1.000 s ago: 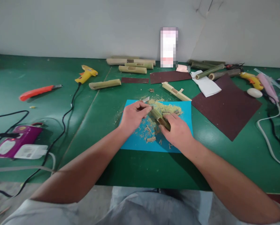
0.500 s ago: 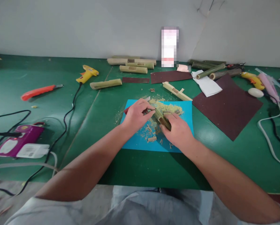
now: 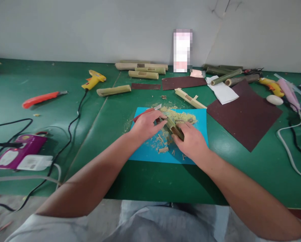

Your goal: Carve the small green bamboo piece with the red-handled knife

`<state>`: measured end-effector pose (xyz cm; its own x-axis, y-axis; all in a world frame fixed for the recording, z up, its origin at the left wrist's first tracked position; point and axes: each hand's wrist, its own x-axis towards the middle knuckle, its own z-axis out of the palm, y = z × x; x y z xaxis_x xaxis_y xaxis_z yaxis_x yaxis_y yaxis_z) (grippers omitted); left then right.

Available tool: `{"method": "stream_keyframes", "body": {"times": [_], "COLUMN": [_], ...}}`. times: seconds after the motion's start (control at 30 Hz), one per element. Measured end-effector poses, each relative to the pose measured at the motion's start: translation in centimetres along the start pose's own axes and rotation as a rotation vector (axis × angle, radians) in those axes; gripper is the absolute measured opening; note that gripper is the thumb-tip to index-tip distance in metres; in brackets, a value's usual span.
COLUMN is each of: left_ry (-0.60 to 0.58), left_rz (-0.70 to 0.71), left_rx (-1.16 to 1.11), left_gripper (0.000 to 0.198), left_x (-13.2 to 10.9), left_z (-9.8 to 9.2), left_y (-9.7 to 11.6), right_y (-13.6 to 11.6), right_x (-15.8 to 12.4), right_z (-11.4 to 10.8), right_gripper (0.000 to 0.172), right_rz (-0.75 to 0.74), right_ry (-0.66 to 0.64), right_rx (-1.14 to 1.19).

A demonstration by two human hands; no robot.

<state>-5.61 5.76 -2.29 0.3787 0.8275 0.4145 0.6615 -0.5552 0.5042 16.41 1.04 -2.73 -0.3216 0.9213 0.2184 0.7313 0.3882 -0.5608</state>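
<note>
A green bamboo tube with an opening cut in its side lies slanted over a blue sheet. My right hand is wrapped round its near end. At the far end is my left hand, thumb and forefinger pinched together beside the tube. A dark reddish edge shows between those fingers, too small to name. Behind the left hand lies a red-handled utility knife, partly hidden, its blade pointing right. Pale bamboo shavings and dust cover the sheet, along with a small curved chip.
Cut bamboo tubes lie along the back, with a notched one closer. Brown sandpaper lies right, partly under white paper. Left are a yellow glue gun, an orange cutter and a purple power strip with cables.
My left hand has shifted slightly down and left, uncovering more of the red knife handle behind it. My right hand and the bamboo tube look nearly unmoved.
</note>
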Motion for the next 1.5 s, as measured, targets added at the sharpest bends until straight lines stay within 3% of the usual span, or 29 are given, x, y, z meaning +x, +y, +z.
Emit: {"method": "stream_keyframes", "body": {"times": [0.27, 0.6, 0.77, 0.87, 1.03, 1.13, 1.27, 1.5], "left_ry": [0.034, 0.117, 0.064, 0.101, 0.023, 0.058, 0.017, 0.046], "left_rz": [0.141, 0.223, 0.344, 0.317, 0.283, 0.235, 0.271, 0.271], "left_rx": [0.155, 0.219, 0.163, 0.203, 0.17, 0.161, 0.093, 0.061], "left_gripper": [0.023, 0.02, 0.023, 0.028, 0.032, 0.033, 0.031, 0.026], "left_x": [0.0, 0.1, 0.0, 0.0, -0.1, -0.1, 0.0, -0.1], "left_z": [0.1, 0.5, 0.9, 1.0, 1.1, 1.2, 1.3, 1.3], "left_y": [-0.2, 0.3, 0.8, 0.8, 0.8, 0.8, 0.9, 0.7], "right_y": [-0.1, -0.1, -0.3, -0.4, -0.6, -0.8, -0.9, -0.8], "right_x": [0.0, 0.0, 0.0, 0.0, -0.1, -0.1, -0.1, -0.2], "right_z": [-0.1, 0.0, 0.0, 0.0, -0.1, -0.1, -0.2, -0.1], "right_gripper": [0.024, 0.02, 0.015, 0.015, 0.012, 0.013, 0.011, 0.014], "right_rz": [-0.003, -0.019, -0.011, -0.019, -0.007, -0.012, -0.021, -0.016], "right_ry": [-0.004, -0.002, -0.034, -0.023, -0.015, -0.007, -0.021, -0.03], "right_rx": [-0.001, -0.016, -0.043, -0.061, -0.102, -0.114, -0.107, -0.1]}}
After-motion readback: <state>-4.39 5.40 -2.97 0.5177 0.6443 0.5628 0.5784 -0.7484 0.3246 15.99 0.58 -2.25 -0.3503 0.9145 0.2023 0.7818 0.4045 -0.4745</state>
